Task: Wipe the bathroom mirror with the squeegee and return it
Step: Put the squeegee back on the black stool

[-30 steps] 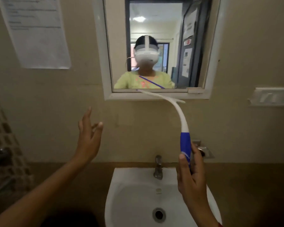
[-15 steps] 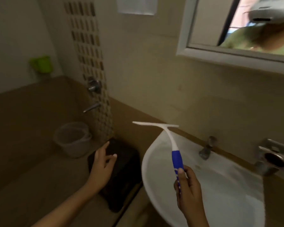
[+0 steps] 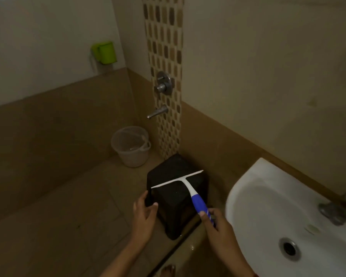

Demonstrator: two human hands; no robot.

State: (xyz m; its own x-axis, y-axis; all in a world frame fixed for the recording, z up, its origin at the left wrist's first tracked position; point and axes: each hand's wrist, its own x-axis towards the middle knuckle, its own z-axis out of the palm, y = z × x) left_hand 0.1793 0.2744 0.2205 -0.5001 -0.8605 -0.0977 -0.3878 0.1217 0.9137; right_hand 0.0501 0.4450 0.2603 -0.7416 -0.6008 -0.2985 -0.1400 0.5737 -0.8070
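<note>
One risk: the right hand [image 3: 222, 226] grips the squeegee [image 3: 196, 202] by its blue handle, blade just above the black stool [image 3: 168, 168]. Released off-centre, it may slide to the floor [image 3: 78, 206]. The left hand [image 3: 143, 216] curls at the stool's corner, grip unclear.

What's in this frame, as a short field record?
squeegee: held by right hand at its blue handle; blade over stool, contact unclear
left hand: at stool's near-left corner; grip unclear
stage: squeegee not yet released
nearby: bucket behind stool; sink at right
</note>
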